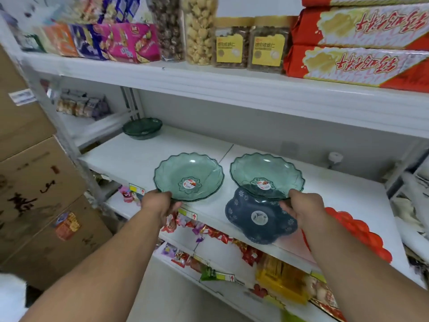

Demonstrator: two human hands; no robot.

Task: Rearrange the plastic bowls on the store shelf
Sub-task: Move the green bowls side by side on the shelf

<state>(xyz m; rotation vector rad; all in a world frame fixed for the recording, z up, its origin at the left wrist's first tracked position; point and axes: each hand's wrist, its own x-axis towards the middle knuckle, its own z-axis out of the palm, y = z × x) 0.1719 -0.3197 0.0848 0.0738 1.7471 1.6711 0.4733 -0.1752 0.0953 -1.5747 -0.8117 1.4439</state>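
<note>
Two clear green scalloped bowls hang over the front of the white middle shelf (130, 156). My left hand (160, 203) grips the near rim of the left green bowl (189, 176). My right hand (301, 208) pinches the near rim of the right green bowl (267, 175), which is held just above a dark blue flower-patterned bowl (260, 219) resting at the shelf's front edge. A stack of dark green bowls (142, 128) stands at the back left of the same shelf. A red scalloped bowl (355, 231) lies on the shelf to the right, partly behind my right forearm.
The shelf above (209, 82) holds snack boxes, jars (232, 43) and red packages (359, 61), close overhead. Cardboard boxes (34, 194) are stacked on the left. The lower shelf (232, 263) carries candy packets. A small white object (335, 158) sits at the back right.
</note>
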